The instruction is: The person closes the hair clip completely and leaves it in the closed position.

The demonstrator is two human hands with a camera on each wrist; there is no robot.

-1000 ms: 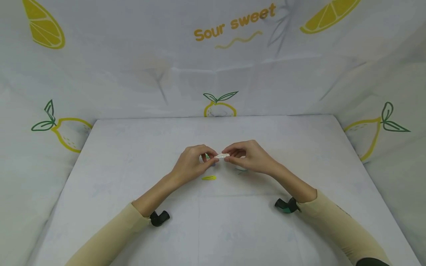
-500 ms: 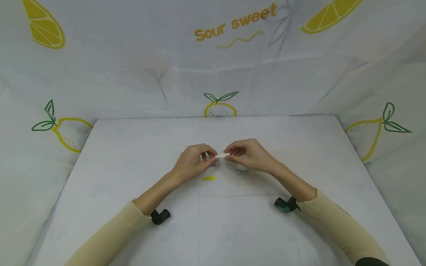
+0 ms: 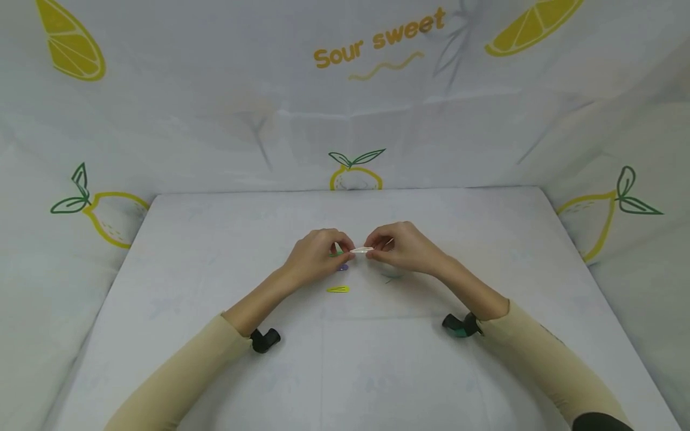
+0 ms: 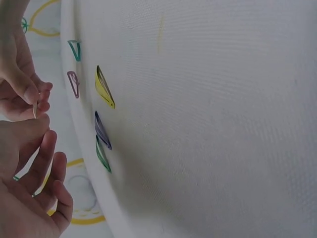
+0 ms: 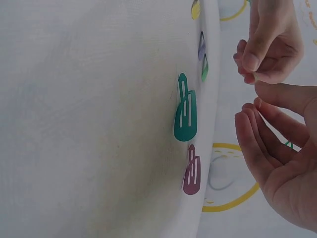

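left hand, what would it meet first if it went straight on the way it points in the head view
Probably the right hand, which faces the left hand across the white hair clip both pinch; exact depth is unclear.

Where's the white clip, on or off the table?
Off: the left hand and right hand pinch the white clip raised above the table.

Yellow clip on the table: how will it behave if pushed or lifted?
The yellow clip is probably light, being small and thin. Its long, flattish shape suggests sliding over rolling. Lying low, it may be fiddly to pinch.
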